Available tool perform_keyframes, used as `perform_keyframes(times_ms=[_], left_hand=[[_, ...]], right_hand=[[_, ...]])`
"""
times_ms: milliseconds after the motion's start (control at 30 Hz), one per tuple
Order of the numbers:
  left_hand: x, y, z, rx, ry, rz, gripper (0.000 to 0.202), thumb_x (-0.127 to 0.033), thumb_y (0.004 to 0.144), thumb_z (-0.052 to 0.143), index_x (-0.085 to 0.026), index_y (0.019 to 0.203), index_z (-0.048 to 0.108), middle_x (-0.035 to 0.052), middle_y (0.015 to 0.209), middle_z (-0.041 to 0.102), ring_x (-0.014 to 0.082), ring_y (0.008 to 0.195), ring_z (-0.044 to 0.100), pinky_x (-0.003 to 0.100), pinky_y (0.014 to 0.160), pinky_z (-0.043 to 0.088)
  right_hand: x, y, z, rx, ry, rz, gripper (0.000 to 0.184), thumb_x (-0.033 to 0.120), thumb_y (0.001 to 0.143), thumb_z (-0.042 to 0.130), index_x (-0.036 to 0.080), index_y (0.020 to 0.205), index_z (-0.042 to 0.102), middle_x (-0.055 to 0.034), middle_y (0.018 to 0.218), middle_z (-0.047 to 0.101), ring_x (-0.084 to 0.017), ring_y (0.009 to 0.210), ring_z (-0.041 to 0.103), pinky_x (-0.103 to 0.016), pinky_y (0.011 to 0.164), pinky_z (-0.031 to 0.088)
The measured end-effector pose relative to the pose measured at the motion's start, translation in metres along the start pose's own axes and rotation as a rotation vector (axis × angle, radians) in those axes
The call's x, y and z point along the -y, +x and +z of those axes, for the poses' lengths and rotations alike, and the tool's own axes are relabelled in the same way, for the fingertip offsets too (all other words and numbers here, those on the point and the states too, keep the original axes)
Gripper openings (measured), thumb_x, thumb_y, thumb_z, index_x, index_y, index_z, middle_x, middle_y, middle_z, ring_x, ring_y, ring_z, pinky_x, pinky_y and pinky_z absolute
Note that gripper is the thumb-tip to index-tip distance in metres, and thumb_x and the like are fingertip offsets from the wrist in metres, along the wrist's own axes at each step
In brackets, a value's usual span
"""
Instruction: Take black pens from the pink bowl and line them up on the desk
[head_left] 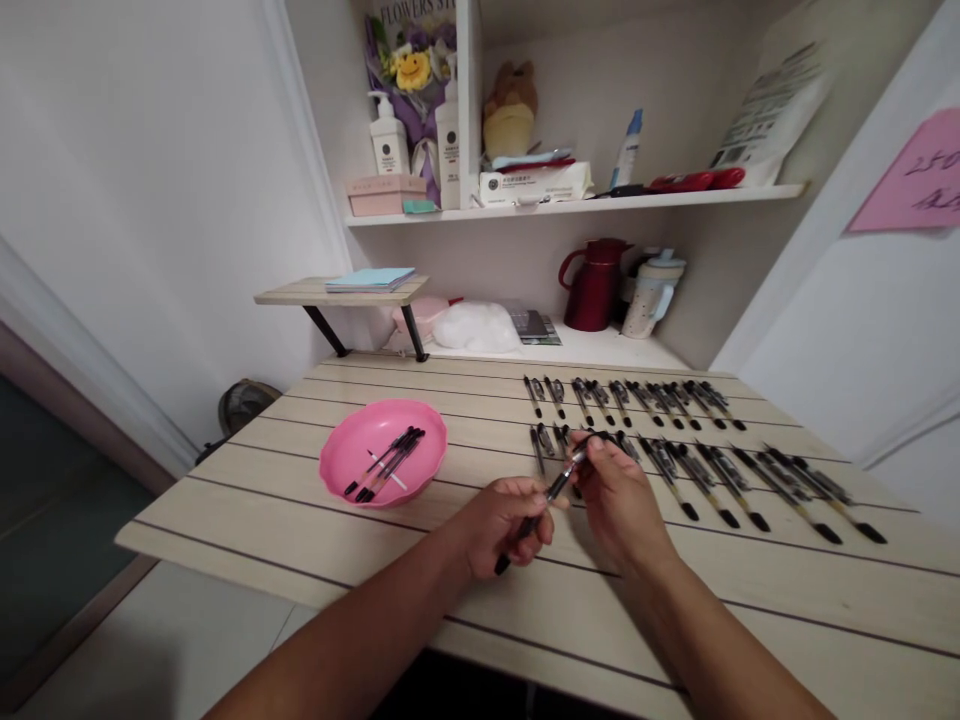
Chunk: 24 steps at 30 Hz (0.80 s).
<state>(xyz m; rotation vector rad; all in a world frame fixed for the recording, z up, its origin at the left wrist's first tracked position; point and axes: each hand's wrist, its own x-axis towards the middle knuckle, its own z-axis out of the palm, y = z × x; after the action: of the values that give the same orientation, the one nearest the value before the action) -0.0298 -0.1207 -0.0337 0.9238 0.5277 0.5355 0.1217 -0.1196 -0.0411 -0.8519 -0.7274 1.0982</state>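
Observation:
Both of my hands hold one black pen (553,491) above the wooden table (300,490). My left hand (504,525) is wrapped round its lower barrel. My right hand (616,498) pinches the upper end with closed fingers. Just beyond my hands, two rows of several black pens lie side by side, the far row (630,398) and the near row (720,480). A pink bowl (383,452) to the left holds a few more pens.
At the back stand a small raised shelf (341,294) with a blue notebook, a red jug (594,285), a pale cup and a white bag. A wall shelf (570,205) carries bottles and boxes. A pink note (911,175) hangs on the right wall.

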Motion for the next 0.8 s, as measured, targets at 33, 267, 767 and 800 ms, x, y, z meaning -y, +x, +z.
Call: perform_keyframes(times_ms=[33,267,767,800], left_hand=[[0.0,0.0,-0.001,0.018,0.008,-0.003,0.028,-0.031,0.072,0.057,-0.015,0.095,0.057,-0.0022,0.056,0.055,0.0041,0.03,0.038,0.018,0.032,0.019],[0.007,0.009,-0.005,-0.006,-0.018,0.072,0.026,-0.024,0.071,0.054,-0.016,0.095,0.053,-0.0011,0.063,0.056,0.0063,0.037,0.047,0.018,0.034,0.026],[-0.011,0.038,-0.007,-0.415,-0.336,0.044,0.014,-0.026,0.072,0.054,-0.016,0.081,0.052,-0.004,0.056,0.047,0.0037,0.038,0.037,0.016,0.038,0.017],[-0.013,0.043,-0.007,-0.42,-0.342,0.068,0.014,-0.027,0.072,0.053,-0.017,0.081,0.052,-0.0041,0.056,0.047,0.0037,0.038,0.037,0.016,0.039,0.017]], right_hand=[[0.002,0.002,-0.002,-0.007,0.034,-0.012,0.029,0.041,0.069,0.064,0.019,0.087,0.059,0.0015,0.065,0.057,-0.009,0.052,0.049,-0.021,0.047,0.038],[0.005,0.01,-0.015,-0.019,0.089,0.067,0.026,0.029,0.071,0.063,0.02,0.093,0.055,-0.0001,0.069,0.061,-0.012,0.059,0.059,-0.02,0.048,0.044],[0.001,0.045,-0.011,0.098,-0.323,0.102,0.051,0.03,0.061,0.07,0.023,0.109,0.053,0.0074,0.06,0.052,-0.009,0.049,0.055,-0.02,0.047,0.043],[0.004,0.057,-0.01,0.093,-0.377,0.091,0.051,0.029,0.061,0.07,0.022,0.108,0.053,0.0076,0.059,0.051,-0.009,0.049,0.055,-0.021,0.047,0.044]])
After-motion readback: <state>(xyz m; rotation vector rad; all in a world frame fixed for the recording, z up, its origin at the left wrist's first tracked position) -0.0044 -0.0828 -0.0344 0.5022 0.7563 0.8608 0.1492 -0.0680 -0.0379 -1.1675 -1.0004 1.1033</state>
